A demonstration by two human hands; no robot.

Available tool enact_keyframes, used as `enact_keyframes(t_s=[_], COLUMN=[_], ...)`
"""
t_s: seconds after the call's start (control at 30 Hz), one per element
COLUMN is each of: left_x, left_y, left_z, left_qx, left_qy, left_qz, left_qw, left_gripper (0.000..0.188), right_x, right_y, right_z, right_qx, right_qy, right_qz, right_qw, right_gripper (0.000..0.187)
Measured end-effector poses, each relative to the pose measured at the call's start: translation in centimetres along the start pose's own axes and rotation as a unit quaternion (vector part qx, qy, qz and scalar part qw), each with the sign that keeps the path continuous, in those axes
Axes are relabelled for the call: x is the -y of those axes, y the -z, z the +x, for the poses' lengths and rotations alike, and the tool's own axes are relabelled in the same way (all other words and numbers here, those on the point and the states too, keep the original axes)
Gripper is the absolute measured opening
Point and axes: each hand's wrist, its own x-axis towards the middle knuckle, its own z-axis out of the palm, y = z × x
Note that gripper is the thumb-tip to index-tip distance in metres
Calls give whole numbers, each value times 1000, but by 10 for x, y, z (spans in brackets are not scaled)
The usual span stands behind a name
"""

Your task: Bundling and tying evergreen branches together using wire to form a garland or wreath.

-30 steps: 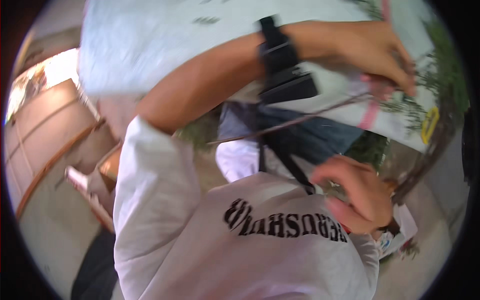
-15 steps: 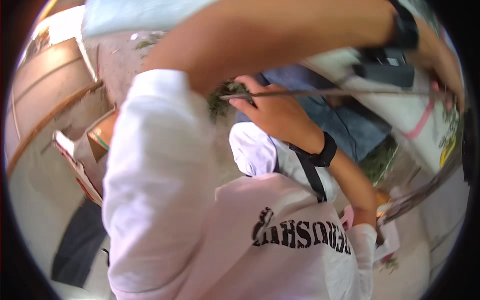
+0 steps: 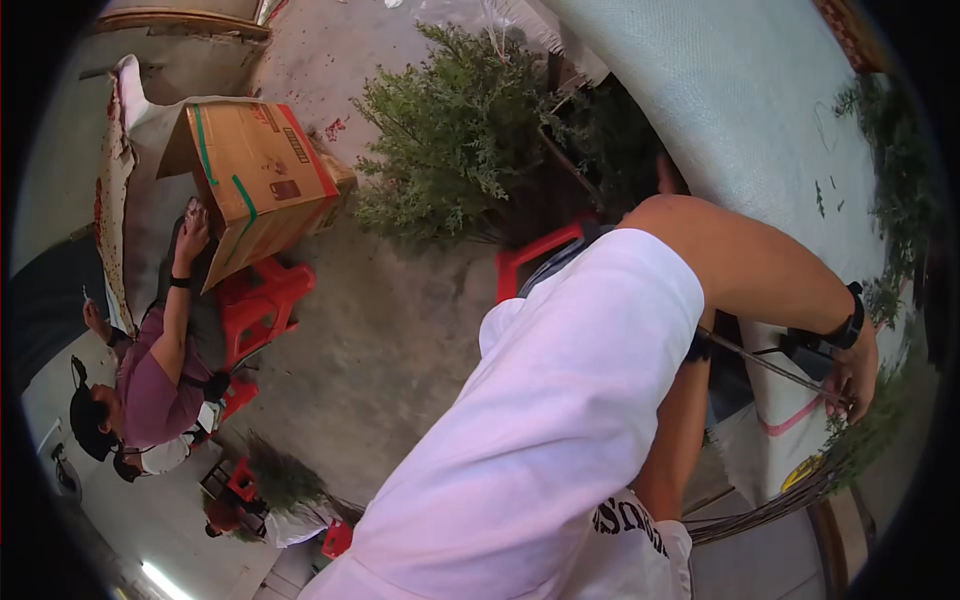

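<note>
My left arm crosses the view to the right. At its end my left hand point(image 3: 850, 382) has its fingers closed on a thin brown branch point(image 3: 768, 366), close to feathery green leaves. My right forearm point(image 3: 682, 425) rises behind the left arm. Its hand is almost wholly hidden; only what looks like a finger point(image 3: 665, 176) shows above the left forearm. A bushy heap of green conifer-like sprigs point(image 3: 450, 130) lies on the floor ahead. Beside that finger, a bare stem point(image 3: 570, 165) slants through the foliage.
A large white woven sack point(image 3: 740, 90) lies at the right, with more sprigs beyond it. A red plastic stool point(image 3: 535, 262) stands by the heap. At the left, a person in purple point(image 3: 175, 385) reaches toward a cardboard box point(image 3: 270, 165) beside red stools. Other people sit farther back.
The view has swung, bringing the green heap and co-workers into sight. My left hand, blurred before, now grips the branch lower in view. My right hand has gone behind my left arm.
</note>
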Motion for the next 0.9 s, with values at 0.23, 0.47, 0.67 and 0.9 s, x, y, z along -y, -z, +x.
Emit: enact_keyframes(t_s=[0.23,0.47,0.67,0.9], left_x=[5,-24,-44,-51], left_y=[15,-17,-42,-79], left_z=[18,-53,-70,-86], left_qx=[19,-55,-54,-105], left_qy=[-115,-35,-86,-167], left_qz=[-81,-178,-17,99], left_qw=[990,982,995,975], left_gripper=[42,51,60,72], right_x=[37,124,101,71], right_y=[17,126,161,187], right_z=[-36,-146,-174,-161], right_qx=[82,-97,-575,-613], right_qy=[-132,-200,-296,-169], right_qz=[-103,31,97,13], right_qw=[982,975,757,772], right_gripper=[45,31,39,36])
